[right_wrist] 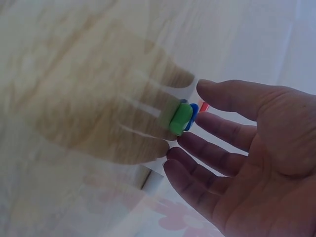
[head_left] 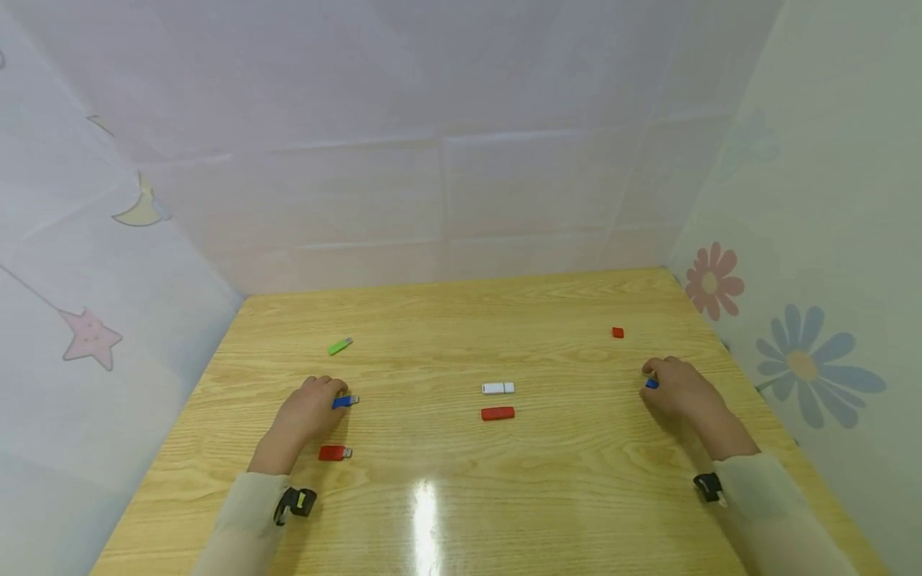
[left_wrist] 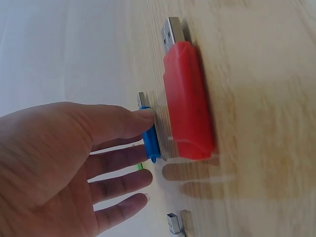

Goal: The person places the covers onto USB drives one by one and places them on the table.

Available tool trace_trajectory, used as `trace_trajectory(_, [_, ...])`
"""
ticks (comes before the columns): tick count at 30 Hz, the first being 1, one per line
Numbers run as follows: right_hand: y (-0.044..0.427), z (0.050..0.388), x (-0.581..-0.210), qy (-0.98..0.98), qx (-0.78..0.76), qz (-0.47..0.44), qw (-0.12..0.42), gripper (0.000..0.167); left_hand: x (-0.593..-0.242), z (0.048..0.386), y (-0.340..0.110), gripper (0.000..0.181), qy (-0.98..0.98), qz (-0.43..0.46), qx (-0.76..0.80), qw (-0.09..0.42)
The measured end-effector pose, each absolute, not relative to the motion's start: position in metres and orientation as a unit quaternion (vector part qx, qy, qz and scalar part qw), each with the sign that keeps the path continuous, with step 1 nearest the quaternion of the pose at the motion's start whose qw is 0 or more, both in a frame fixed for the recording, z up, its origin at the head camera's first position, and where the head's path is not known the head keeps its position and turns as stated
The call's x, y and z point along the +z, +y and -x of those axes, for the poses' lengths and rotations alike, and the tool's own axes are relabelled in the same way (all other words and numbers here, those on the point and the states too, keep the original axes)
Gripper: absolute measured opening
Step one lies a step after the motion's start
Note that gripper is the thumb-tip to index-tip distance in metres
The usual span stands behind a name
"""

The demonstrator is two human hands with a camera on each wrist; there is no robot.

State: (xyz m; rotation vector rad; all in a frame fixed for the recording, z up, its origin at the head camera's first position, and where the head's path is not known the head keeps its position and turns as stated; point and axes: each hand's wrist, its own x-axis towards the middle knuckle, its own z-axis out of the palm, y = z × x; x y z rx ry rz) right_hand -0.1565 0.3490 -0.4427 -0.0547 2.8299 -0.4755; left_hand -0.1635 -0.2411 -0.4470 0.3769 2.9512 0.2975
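Note:
Thumb and forefinger of my left hand (head_left: 310,408) (left_wrist: 74,158) pinch a blue USB stick (head_left: 345,402) (left_wrist: 150,133), its metal plug pointing right in the head view. A red USB stick (head_left: 332,453) (left_wrist: 187,98) lies on the nearer side of that hand. At the right, my right hand (head_left: 680,388) (right_wrist: 252,148) is low over the table, thumb and fingers spread, beside a small blue cap (head_left: 651,384) (right_wrist: 192,116). In the right wrist view a green cap (right_wrist: 181,119) stands in front of the blue one; the head view does not show it.
A green USB stick (head_left: 340,346) lies at the back left of the wooden table (head_left: 432,336). Mid-table, a white USB stick (head_left: 498,388) lies behind a red one (head_left: 498,414). A red cap (head_left: 618,332) is at the back right. Patterned sheets stand around the table.

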Motion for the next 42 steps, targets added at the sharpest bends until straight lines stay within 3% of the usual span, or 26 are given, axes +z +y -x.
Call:
trace_trajectory(34, [0.3481,0.163,-0.4475,0.979,-0.159,0.029,0.121,0.026,-0.4515,0.1652,-0.2425,0.015,0.98,-0.136,0.129,0.059])
trace_trajectory(42, [0.3434,0.1615,-0.4448,0.983,-0.162,0.037,0.083,0.03,-0.4521,0.1669,-0.2407,0.015,0.982,-0.133,0.118,0.059])
